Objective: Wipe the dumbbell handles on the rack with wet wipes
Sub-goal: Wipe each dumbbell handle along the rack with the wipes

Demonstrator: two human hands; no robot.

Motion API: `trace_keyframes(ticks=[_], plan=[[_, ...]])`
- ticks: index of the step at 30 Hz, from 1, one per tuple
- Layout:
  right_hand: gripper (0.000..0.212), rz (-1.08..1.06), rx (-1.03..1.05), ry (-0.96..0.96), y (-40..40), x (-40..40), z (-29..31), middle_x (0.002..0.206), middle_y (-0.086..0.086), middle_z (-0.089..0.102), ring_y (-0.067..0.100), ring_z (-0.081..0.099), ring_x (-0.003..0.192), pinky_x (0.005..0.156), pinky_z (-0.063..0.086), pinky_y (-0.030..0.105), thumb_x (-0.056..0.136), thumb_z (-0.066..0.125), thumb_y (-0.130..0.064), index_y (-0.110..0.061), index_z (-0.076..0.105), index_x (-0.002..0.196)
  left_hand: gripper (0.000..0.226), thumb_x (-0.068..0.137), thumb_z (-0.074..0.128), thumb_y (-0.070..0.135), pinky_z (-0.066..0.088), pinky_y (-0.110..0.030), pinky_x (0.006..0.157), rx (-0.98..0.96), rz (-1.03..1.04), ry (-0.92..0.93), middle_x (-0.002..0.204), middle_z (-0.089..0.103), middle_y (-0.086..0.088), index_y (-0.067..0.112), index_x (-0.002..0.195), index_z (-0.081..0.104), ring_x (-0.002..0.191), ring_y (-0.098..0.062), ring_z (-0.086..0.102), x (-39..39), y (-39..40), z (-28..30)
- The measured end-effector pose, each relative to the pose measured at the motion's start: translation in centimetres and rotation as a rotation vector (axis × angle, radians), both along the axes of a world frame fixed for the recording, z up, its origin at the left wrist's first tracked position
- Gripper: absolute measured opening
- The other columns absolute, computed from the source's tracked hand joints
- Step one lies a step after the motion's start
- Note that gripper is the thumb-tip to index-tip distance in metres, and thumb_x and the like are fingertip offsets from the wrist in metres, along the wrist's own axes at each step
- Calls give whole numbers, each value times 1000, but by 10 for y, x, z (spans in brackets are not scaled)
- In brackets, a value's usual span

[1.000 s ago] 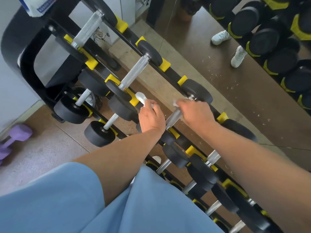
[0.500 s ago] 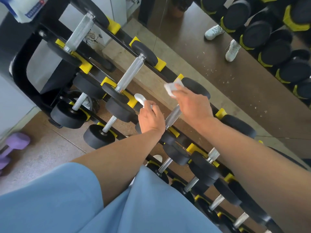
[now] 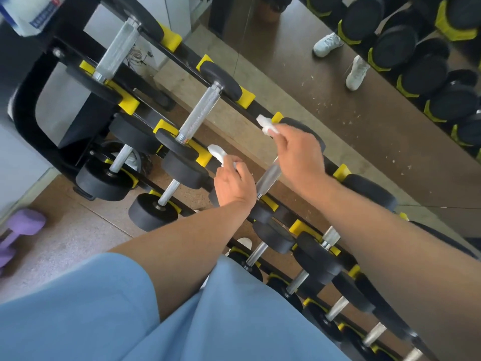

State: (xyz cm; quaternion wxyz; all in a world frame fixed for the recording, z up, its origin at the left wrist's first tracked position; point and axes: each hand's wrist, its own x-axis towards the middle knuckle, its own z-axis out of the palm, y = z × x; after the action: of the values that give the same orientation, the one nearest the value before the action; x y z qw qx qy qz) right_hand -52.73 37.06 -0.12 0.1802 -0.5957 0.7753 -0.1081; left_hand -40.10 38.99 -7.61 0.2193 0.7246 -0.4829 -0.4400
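A black rack (image 3: 20, 110) with yellow cradles carries several black dumbbells with silver handles. My left hand (image 3: 234, 182) holds a white wet wipe (image 3: 217, 152) beside the silver handle (image 3: 268, 177) of the third top-row dumbbell. My right hand (image 3: 299, 152) is lifted just above that handle and pinches a second crumpled white wipe (image 3: 266, 126) near the dumbbell's far black head. Two more top-row handles (image 3: 199, 113) (image 3: 117, 50) lie bare to the left.
A packet of wipes (image 3: 28, 14) rests on the rack's top left corner. A purple dumbbell (image 3: 18, 230) lies on the floor at left. A wall mirror (image 3: 338, 105) behind the rack reflects dumbbells and white shoes. Lower rows of dumbbells run toward the bottom right.
My right hand has lifted off the third handle and moved up toward the far head with its wipe. My left hand stays beside the handle.
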Motion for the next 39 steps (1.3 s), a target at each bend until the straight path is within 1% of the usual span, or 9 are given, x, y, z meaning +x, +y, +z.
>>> trace_keyframes(ticks=[5, 14, 18, 21, 26, 29, 32, 35, 39], plan=[[26, 322, 272, 411, 20, -12, -12, 106, 1, 69, 29, 72, 81, 67, 59, 42, 101, 47, -16, -23, 65, 119, 30, 97, 27, 31, 41, -32, 69, 19, 4, 47, 96, 58, -3, 20, 104, 54, 85, -16, 53, -1, 2, 0], [21, -207, 441, -388, 31, 26, -11, 84, 1, 68, 18, 71, 66, 57, 56, 31, 104, 44, -29, -27, 65, 105, 33, 95, 26, 31, 42, -33, 76, -17, 7, 117, 98, 59, -4, 17, 103, 54, 90, -18, 53, 1, 2, -1], [27, 81, -103, 95, 7, -9, -9, 114, 1, 72, 21, 72, 94, 74, 60, 38, 102, 53, -23, -16, 65, 126, 37, 94, 24, 31, 37, -27, 74, -17, 10, 103, 98, 61, -2, 17, 104, 56, 90, -15, 53, 0, 2, 1], [36, 370, 181, 358, 23, -29, -19, 144, -13, 54, 22, 71, 102, 76, 59, 42, 101, 50, -18, -28, 57, 136, 35, 96, 25, 30, 36, -23, 70, -6, 1, 95, 100, 61, -2, 17, 104, 56, 90, -14, 53, 0, 3, 2], [31, 99, 227, -187, 82, 16, -21, 105, -2, 74, 15, 70, 87, 73, 57, 34, 104, 48, -26, -28, 61, 132, 37, 91, 23, 34, 41, -31, 74, -5, -21, 111, 98, 60, -4, 17, 101, 55, 88, -16, 54, 1, 2, 4], [32, -217, 358, -539, 96, 38, -21, 76, 6, 68, 23, 61, 69, 67, 50, 43, 103, 46, -39, -22, 72, 95, 39, 88, 23, 37, 48, -37, 78, 12, -30, 113, 97, 62, -6, 19, 101, 56, 89, -19, 57, 2, 0, 4], [30, -519, 400, -726, 84, 14, -10, 60, 14, 52, 18, 44, 47, 46, 38, 30, 101, 50, -44, -24, 71, 98, 34, 93, 27, 32, 44, -26, 73, 12, -53, 100, 98, 63, -6, 19, 104, 56, 87, -16, 56, 1, 0, 2], [29, -889, 340, -732, 75, -24, -1, 65, 7, 65, 18, 56, 48, 37, 32, 18, 102, 51, -41, -18, 68, 110, 27, 100, 30, 23, 31, -11, 63, 21, -69, 65, 99, 64, -5, 18, 106, 56, 81, -9, 53, 1, 1, 0], [34, -1251, 162, -491, 71, -40, -15, 98, 9, 68, 33, 64, 93, 78, 49, 34, 100, 48, -44, -16, 68, 104, 30, 100, 28, 25, 34, -20, 65, 23, -97, 46, 100, 64, -6, 18, 108, 56, 86, -15, 55, 2, 1, -1]])
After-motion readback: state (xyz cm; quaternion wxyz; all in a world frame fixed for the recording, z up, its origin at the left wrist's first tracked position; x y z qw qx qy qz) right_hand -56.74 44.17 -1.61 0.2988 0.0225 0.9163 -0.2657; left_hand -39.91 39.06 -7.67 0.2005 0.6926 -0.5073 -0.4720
